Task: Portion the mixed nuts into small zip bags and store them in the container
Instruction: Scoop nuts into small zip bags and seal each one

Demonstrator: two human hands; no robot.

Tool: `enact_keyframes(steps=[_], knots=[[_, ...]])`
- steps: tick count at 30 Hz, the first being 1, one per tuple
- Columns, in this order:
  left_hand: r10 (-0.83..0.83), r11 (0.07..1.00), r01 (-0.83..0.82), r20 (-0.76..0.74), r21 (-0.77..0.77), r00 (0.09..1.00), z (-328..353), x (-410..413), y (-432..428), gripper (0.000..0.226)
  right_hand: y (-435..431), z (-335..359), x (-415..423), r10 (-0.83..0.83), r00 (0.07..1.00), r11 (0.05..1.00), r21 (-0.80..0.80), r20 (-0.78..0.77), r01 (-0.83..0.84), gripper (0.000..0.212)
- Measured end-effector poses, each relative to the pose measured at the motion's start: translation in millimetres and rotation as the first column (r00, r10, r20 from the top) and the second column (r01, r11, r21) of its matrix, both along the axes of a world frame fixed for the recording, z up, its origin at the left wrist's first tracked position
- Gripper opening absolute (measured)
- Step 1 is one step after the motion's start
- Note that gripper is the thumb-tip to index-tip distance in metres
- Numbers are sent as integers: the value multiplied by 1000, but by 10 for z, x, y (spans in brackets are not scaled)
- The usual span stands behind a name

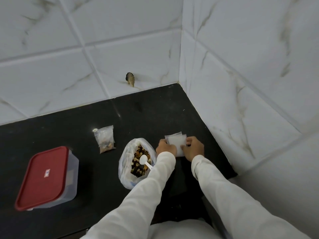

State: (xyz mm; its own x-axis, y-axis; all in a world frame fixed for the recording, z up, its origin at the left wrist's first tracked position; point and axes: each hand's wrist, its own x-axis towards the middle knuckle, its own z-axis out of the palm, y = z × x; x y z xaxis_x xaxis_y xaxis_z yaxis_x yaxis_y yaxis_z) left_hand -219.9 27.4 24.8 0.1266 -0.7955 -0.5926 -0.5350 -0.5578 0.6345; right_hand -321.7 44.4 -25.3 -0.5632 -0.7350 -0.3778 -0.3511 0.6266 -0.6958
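While both white sleeves reach forward over the black worktop (pixel 69 135), the left hand (pixel 166 147) and right hand (pixel 194 149) meet at a small stack of empty zip bags (pixel 176 143) near the tiled corner, each grip pinched shut on an edge of the topmost bag, thumbs and fingertips pressed to the clear plastic. Just to the left of the left wrist sits the big open bag of mixed nuts (pixel 136 161), its rim rolled down, with a white plastic spoon (pixel 144 161) lying bowl-up on the nuts. Further back and left, one filled zip bag (pixel 105 139) lies flat on the worktop, nuts gathered at its lower end. Well over to the left stands the clear container (pixel 48 178), its red lid (pixel 42 176) on.
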Motion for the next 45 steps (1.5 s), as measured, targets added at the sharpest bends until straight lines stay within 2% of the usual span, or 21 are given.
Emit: enact_keyframes(steps=[8, 13, 16, 20, 22, 25, 27, 31, 33, 38, 42, 45], knots=[[-4, 998, 3, -20, -60, 1000, -39, 40, -18, 41, 41, 167, -18, -85, 987, 990, -97, 136, 99, 31], [3, 946, -47, -135, -322, 991, 269, 111, -202, 48, -61, 528, -34, 13, 987, 964, -266, 158, 30, 22], [-99, 867, 98, 24, -488, 995, 539, 308, -358, 52, -198, 814, 50, 135, 982, 925, -371, 135, -76, 21], [-163, 845, 208, 133, -493, 978, 794, 753, -529, 33, -451, 1065, 287, 283, 957, 888, -395, 64, -236, 17], [-129, 842, 201, 175, -500, 976, 854, 995, -572, 20, -586, 1115, 469, 296, 955, 885, -383, 23, -265, 19], [-5, 834, 130, 229, -537, 973, 893, 1329, -571, 8, -728, 1171, 837, 218, 975, 887, -409, -36, -213, 23], [58, 805, 125, 288, -580, 956, 880, 1492, -525, 8, -740, 1217, 1128, 251, 968, 871, -437, 3, -224, 22], [134, 715, 149, 343, -683, 930, 737, 1796, -443, 7, -761, 1249, 1709, 324, 938, 871, -426, 122, -246, 35], [165, 706, 114, 319, -699, 933, 683, 1927, -419, 5, -785, 1223, 1909, 318, 928, 887, -408, 195, -218, 35], [189, 702, 7, 196, -712, 962, 621, 2230, -422, 5, -801, 1188, 2234, 306, 919, 894, -408, 249, -187, 22], [141, 705, -23, 109, -709, 984, 616, 2436, -449, 4, -833, 1191, 2448, 319, 924, 882, -422, 210, -209, 10], [67, 708, -87, -56, -701, 996, 638, 2614, -466, 8, -869, 1210, 2538, 330, 932, 870, -430, 146, -241, 7]])
